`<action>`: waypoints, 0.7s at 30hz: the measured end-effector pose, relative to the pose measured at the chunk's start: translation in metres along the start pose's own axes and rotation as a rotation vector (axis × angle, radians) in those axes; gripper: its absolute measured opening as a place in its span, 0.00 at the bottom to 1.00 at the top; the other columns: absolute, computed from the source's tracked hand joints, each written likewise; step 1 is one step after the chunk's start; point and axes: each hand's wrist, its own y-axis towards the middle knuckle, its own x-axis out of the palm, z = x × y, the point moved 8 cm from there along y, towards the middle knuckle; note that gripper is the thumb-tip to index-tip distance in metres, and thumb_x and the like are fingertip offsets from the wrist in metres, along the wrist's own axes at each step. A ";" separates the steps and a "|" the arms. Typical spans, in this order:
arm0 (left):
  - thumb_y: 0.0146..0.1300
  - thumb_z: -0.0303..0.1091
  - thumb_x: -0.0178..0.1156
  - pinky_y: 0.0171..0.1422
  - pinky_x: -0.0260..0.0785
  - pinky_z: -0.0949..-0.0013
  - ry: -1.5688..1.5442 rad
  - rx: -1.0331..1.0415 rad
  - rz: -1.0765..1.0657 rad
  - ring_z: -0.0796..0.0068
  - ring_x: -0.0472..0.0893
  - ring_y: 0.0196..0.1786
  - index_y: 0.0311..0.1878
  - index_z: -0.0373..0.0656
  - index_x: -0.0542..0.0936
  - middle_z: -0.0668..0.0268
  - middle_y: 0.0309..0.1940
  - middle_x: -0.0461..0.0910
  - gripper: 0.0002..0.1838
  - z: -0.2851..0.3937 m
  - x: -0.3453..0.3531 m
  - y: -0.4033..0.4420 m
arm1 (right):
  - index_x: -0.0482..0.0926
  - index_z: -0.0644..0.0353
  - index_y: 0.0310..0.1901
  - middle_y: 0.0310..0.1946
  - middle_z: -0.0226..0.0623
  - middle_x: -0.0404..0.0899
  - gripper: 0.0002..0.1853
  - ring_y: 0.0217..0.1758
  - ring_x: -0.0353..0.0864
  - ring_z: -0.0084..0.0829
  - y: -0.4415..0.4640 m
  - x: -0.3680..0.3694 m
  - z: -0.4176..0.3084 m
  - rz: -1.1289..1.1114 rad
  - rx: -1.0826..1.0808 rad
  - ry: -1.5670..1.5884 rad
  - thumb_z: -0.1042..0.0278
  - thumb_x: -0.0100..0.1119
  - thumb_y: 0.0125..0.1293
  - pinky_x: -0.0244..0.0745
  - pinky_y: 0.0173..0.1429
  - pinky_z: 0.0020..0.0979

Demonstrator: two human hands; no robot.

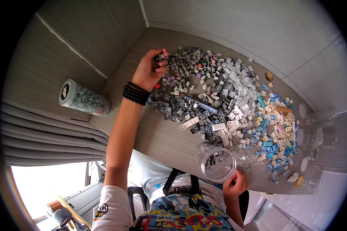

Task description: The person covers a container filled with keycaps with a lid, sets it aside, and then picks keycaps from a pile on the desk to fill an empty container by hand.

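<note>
My left hand (149, 69), with black beads round its wrist, is raised at the far left of the pile. Its fingers are curled round several small black and grey keyboard pieces (160, 57); whether they are keycaps or switches I cannot tell. My right hand (236, 184) grips the rim side of a clear plastic jar (219, 164) at the table's front edge. The jar is tilted with its round mouth towards me, and a few dark pieces (212, 158) show through it. Beyond both hands spreads a big heap of loose keycaps (235, 90), dark, white, clear, blue and cream.
A lidded clear jar (84, 98) of pale blue pieces stands at the left by the wall. Several clear containers (323, 133) and round lids are at the right end. A long grey-blue bar-shaped keycap (200, 104) lies in the heap. Walls bound the wooden table (162, 136) behind.
</note>
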 end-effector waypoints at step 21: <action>0.68 0.40 0.65 0.50 0.75 0.52 2.111 0.390 -0.080 0.51 0.86 0.44 0.49 0.46 0.82 0.57 0.36 0.87 0.12 -0.013 0.032 0.024 | 0.78 0.62 0.42 0.22 0.36 0.70 0.05 0.20 0.70 0.38 0.001 0.000 -0.001 0.001 -0.012 0.016 0.79 0.56 0.65 0.64 0.26 0.37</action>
